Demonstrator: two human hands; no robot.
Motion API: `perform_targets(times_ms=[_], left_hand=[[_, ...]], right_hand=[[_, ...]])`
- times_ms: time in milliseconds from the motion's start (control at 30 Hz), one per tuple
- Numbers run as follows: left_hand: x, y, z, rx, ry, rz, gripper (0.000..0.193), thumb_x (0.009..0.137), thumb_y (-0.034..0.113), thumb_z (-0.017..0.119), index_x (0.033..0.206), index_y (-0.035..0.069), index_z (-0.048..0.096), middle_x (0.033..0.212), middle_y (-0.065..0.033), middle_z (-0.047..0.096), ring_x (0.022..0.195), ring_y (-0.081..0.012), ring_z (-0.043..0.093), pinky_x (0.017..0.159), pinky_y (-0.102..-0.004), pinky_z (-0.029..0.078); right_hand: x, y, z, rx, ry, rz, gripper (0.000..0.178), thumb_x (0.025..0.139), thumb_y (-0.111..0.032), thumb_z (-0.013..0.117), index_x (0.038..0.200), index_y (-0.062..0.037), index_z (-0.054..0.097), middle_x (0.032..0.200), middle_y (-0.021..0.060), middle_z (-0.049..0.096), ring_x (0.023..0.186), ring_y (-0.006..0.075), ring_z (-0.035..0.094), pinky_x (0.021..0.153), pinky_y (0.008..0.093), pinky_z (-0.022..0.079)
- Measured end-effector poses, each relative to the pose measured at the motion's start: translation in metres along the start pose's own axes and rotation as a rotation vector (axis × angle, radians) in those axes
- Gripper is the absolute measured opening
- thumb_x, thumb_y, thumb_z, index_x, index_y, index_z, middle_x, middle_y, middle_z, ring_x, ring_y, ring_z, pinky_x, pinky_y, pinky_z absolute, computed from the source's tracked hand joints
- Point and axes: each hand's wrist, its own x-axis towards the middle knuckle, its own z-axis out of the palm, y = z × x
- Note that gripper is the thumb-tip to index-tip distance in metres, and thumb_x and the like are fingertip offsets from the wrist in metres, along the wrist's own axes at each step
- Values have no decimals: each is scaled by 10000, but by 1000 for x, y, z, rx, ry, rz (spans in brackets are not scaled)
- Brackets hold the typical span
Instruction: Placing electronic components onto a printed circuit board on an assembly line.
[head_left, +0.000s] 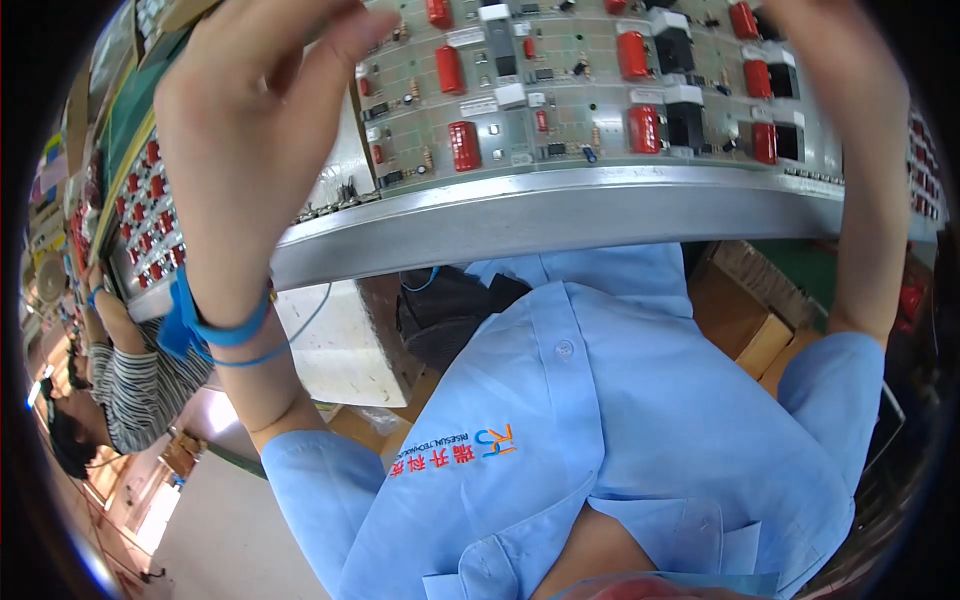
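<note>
We've got the circuit board (600,90) in its metal carrier (520,215) between both grips, left hand (250,90) loosely curled over its edge, right hand (830,70) grip probably closed but cropped; a slip could knock components.

A long grey metal table (560,215) runs across the view, its rounded edge facing the person. On it lies a green circuit board (600,90) studded with red capacitors (464,146), black relays (684,120) and small white blocks (510,96).
</note>
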Motion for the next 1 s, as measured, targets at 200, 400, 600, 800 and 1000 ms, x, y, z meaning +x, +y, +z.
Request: perform_targets(times_ms=[200,400,600,800,1000], left_hand=[[11,-7,10,-288,192,-445,203,869,-42,676,1072,-42,688,924,-109,693,799,-158,677,710,-250,553],[-9,-31,12,-255,221,-306,184,875,-39,669,1057,-56,683,855,-107,691,694,-147,654,623,-250,530],[-20,-34,10,-233,248,-194,141,869,15,674,989,-55,696,737,-141,654,568,-173,574,522,-292,447],[-27,-39,19,-148,392,-87,185,905,122,668,897,-59,706,628,-149,610,519,-243,555,512,-332,454],[-28,-38,17,-116,252,-277,236,925,164,651,845,-50,707,595,-146,597,501,-253,554,508,-341,456]], right_hand=[[-27,-64,51,107,-170,-318,359,744,1,784,1088,6,683,1058,132,678,817,205,658,670,266,529],[-23,-67,80,51,-38,-362,337,607,-38,813,917,-24,681,917,111,672,764,273,633,621,342,505],[-21,-74,84,-30,-107,-311,302,609,-41,835,870,-26,686,920,108,691,779,262,638,624,339,505],[-17,-78,85,-134,-105,-429,289,607,-45,836,855,-26,688,903,101,685,766,253,630,607,328,493],[-19,-84,80,-216,-191,-355,281,629,-24,857,853,-18,688,969,120,708,818,241,641,686,330,492]])
